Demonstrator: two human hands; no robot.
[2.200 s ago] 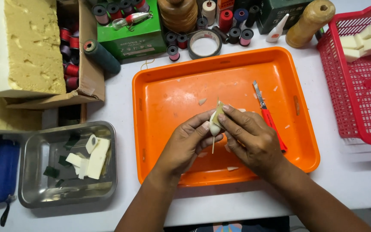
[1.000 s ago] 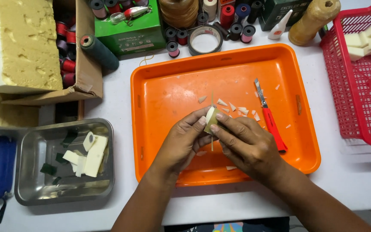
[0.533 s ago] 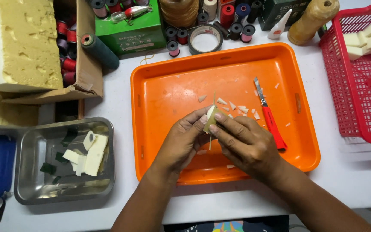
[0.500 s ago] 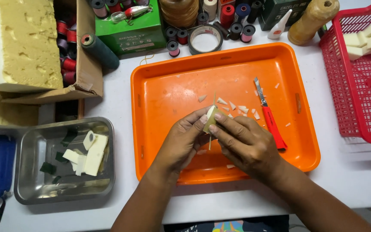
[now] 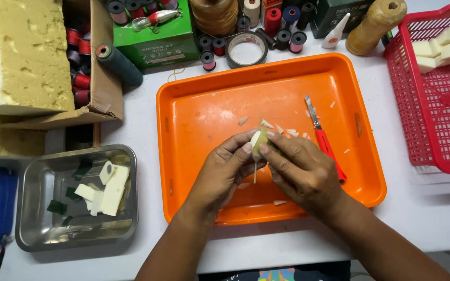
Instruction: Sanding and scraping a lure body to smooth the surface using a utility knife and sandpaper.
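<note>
Both my hands meet over the orange tray (image 5: pixel 199 104). My left hand (image 5: pixel 224 169) and my right hand (image 5: pixel 300 169) pinch a small pale foam piece (image 5: pixel 258 141) between their fingertips. A thin wooden stick (image 5: pixel 255 174) runs through the piece and pokes out below it. A red-handled craft knife (image 5: pixel 323 139) lies on the tray just right of my right hand, blade pointing away. Small white foam shavings (image 5: pixel 279 127) lie scattered on the tray beyond my fingers.
A steel tray (image 5: pixel 37 229) with foam offcuts and dark green bits sits at the left. A big yellow foam block (image 5: pixel 24 54), a cardboard box of thread spools (image 5: pixel 82 62), a green box (image 5: pixel 160 39), a tape roll (image 5: pixel 245 51) and twine cones stand behind. A red basket (image 5: pixel 438 119) holds foam blocks at right.
My hands have shifted slightly on the tray while turning the foam piece. More white shavings lie on the tray than 2.2 s ago.
</note>
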